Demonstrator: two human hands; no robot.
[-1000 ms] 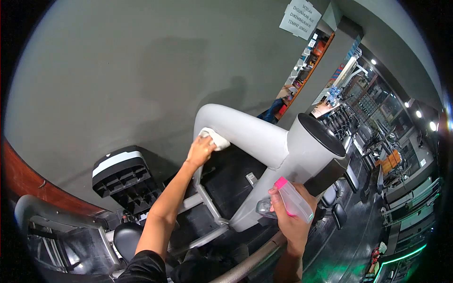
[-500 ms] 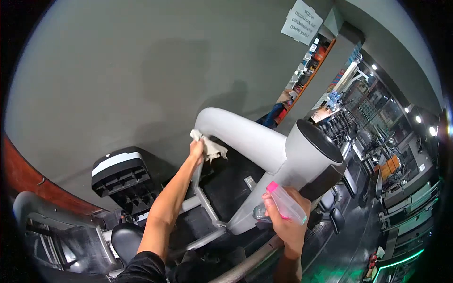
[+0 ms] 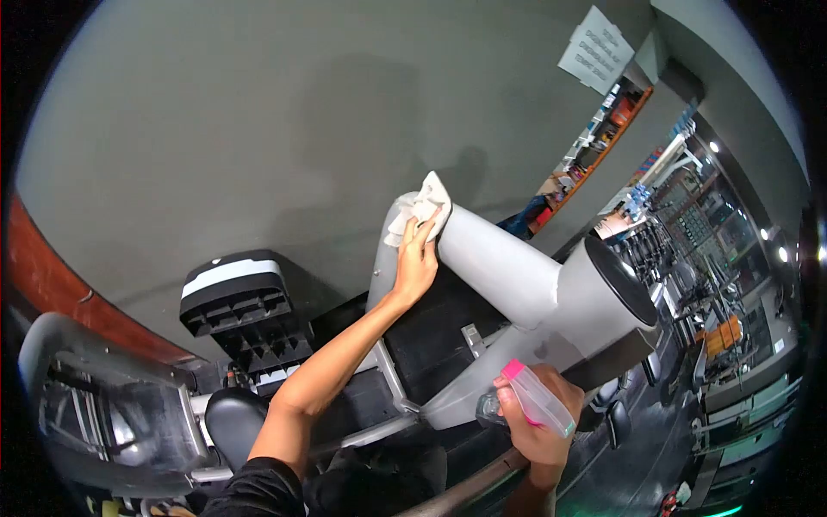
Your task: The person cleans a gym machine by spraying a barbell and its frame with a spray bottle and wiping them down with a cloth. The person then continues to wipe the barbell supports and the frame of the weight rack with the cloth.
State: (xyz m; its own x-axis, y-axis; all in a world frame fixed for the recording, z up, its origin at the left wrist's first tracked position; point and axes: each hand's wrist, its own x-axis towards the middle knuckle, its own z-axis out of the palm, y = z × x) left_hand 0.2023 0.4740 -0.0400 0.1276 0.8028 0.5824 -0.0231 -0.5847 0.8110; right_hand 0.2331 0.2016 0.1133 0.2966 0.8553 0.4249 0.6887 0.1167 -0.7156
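My left hand (image 3: pixel 417 263) presses a crumpled whitish cloth (image 3: pixel 428 205) against the upper bend of a thick grey tube (image 3: pixel 504 263), part of a gym machine's frame. Its fingers lie along the cloth, and the palm is turned away from me. Lower right, my right hand (image 3: pixel 544 422) is wrapped round a clear plastic spray bottle (image 3: pixel 541 401) with pink parts. The bottle is tilted, and my fingers cover some of it. It stays apart from the cloth, in front of the wide end of the tube with its black round cap (image 3: pixel 620 280).
A grey wall (image 3: pixel 215 129) rises behind the machine. Left of my forearm are a black plastic-cased part (image 3: pixel 237 302) and a rounded black pad (image 3: pixel 234 426). A paper sign (image 3: pixel 596 50) hangs upper right, near shelves (image 3: pixel 594 151); more gym equipment stands at right.
My left hand and the cloth have moved up and right, from the tube's side onto its bend. My right hand keeps the spray bottle. The whole view has shifted slightly.
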